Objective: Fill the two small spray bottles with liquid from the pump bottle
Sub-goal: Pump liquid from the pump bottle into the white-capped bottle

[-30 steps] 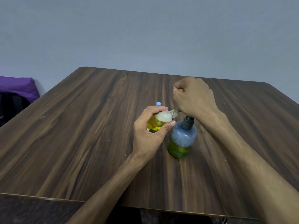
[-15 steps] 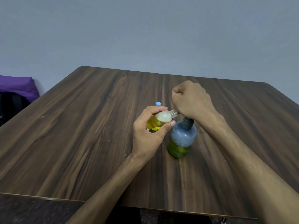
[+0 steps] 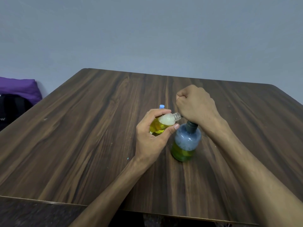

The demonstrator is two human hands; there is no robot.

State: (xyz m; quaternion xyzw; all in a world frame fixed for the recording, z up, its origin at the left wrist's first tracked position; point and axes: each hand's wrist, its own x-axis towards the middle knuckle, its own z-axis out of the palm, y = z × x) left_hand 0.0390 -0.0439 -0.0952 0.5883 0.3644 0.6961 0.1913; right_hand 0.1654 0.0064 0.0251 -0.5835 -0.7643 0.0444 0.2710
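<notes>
A dark wood-grain worktop (image 3: 82, 136) fills the lower view, its near edge running across the bottom. Behind it rises a plain grey-blue wall (image 3: 147, 33), evenly lit. At far left, a purple cushion (image 3: 18, 87) sits above something black (image 3: 11, 110).

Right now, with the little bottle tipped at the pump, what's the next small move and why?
Probably press the pump head down with the right hand, a fist resting on it. The left hand holds the small spray bottle tilted, its open neck beside the pump bottle, and foam shows above its yellow liquid.
</notes>
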